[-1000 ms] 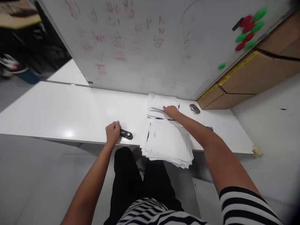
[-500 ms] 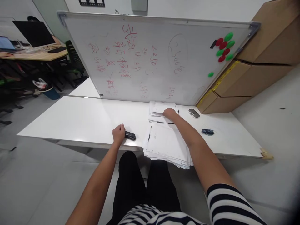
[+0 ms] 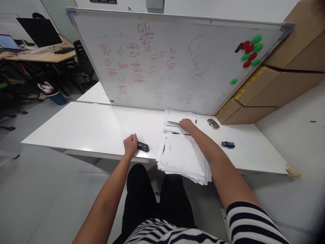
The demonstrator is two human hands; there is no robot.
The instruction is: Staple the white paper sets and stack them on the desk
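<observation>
My left hand [image 3: 130, 145] is closed around one end of a black stapler [image 3: 143, 146] that lies on the white table near its front edge. My right hand [image 3: 186, 125] rests at the far stack of papers [image 3: 175, 115], its fingers closed at the edge of the upper sheets; the fingertips are partly hidden. Closer to me, a thicker pile of printed papers [image 3: 184, 154] sticks out over the table's front edge, under my right forearm.
A whiteboard [image 3: 213, 67] with red writing and magnets stands along the table's back. Cardboard boxes [image 3: 259, 86] are stacked at the right. On the table's right side lie a computer mouse [image 3: 213, 124] and a small dark object [image 3: 228, 144]. A bin [image 3: 57, 97] stands on the floor at left.
The whole view has shifted slightly. Both hands keep nearly the same places, the left on the stapler and the right at the far papers.
</observation>
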